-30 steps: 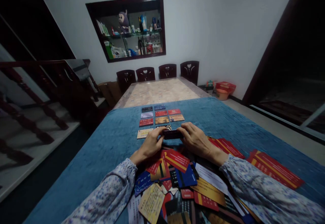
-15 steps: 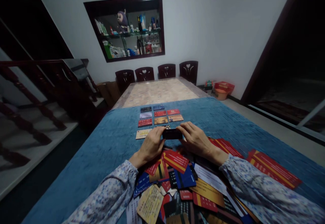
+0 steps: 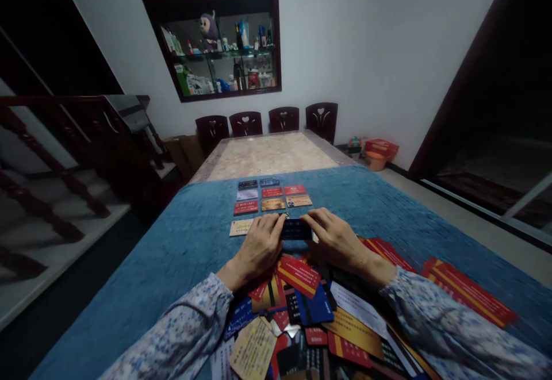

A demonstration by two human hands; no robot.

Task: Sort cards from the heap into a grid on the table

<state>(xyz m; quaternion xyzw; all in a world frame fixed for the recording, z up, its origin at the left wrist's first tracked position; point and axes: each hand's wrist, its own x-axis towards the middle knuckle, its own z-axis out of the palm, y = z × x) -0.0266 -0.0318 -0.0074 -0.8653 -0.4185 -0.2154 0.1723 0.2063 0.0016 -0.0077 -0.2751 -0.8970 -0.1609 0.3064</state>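
Between my two hands a dark card (image 3: 296, 229) is held up by its short sides. My left hand (image 3: 261, 242) grips its left edge, and my right hand (image 3: 336, 239) pinches the right one. Just beyond them, small stacks of cards stand in rows, among them a red card (image 3: 246, 207), a gold card (image 3: 273, 204) and a cream card (image 3: 240, 227) partly behind my left hand. Below my hands lies a loose pile with a red card (image 3: 298, 276), a blue card (image 3: 314, 305) and a pale yellow card (image 3: 253, 348).
A blue cloth (image 3: 172, 253) covers the near part of the table. More red cards (image 3: 468, 291) lie fanned at the right. Dark chairs (image 3: 283, 120) stand at the table's far end, below a wall niche with shelves. A stair railing (image 3: 47, 207) is at the left.
The card between my hands has shifted slightly to the right and shows more of its dark bluish face. My fingers have moved slightly along its edges. The view has shifted a little.
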